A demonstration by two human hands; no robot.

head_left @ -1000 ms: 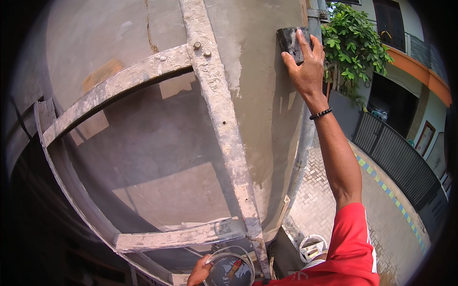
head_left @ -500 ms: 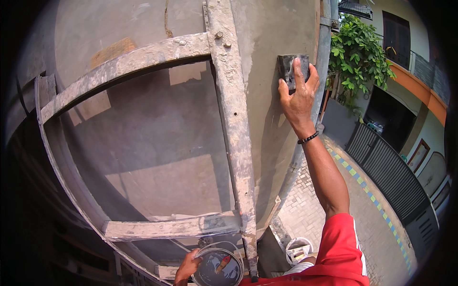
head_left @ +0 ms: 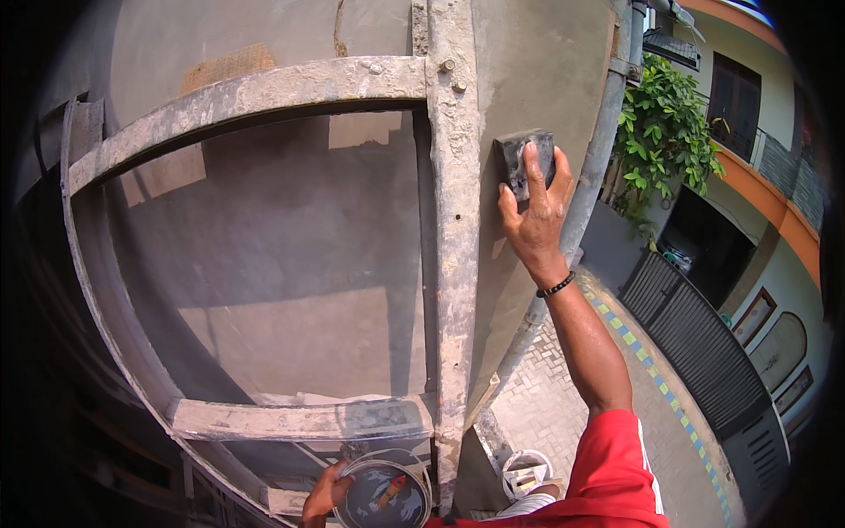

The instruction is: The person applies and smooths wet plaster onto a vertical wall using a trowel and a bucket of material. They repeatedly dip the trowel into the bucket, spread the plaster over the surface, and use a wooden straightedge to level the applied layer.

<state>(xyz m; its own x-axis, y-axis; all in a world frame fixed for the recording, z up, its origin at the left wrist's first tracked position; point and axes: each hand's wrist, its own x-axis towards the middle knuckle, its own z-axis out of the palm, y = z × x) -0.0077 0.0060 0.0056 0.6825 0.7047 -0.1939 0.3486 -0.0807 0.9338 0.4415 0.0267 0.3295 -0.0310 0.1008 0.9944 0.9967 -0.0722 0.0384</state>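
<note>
Against the grey plastered wall (head_left: 563, 53), my right hand (head_left: 539, 216) grips a dark rectangular block (head_left: 512, 163), its fingers spread over the back. The block's underside is hidden, so I cannot tell whether it is a sponge or a float. A black bead bracelet (head_left: 556, 285) circles that wrist. Low in the view, my left hand (head_left: 326, 493) is closed at the side of a round bucket (head_left: 428, 502). Grey liquid fills part of the bucket, and a brush (head_left: 390, 493) with a red and tan handle rests in it.
A rough, plaster-spattered frame post (head_left: 456, 264) stands just left of the block, with crossbars (head_left: 264, 92) running leftward. A pipe (head_left: 603, 145) follows the wall's right edge. Below are a white bucket (head_left: 528, 458) and paving (head_left: 532, 387); a dark gate (head_left: 695, 343) and leafy plant (head_left: 660, 119) lie beyond.
My right hand and the block have moved down and left along the wall, closer to the post. The view has shifted a little; my left hand stays at the bucket.
</note>
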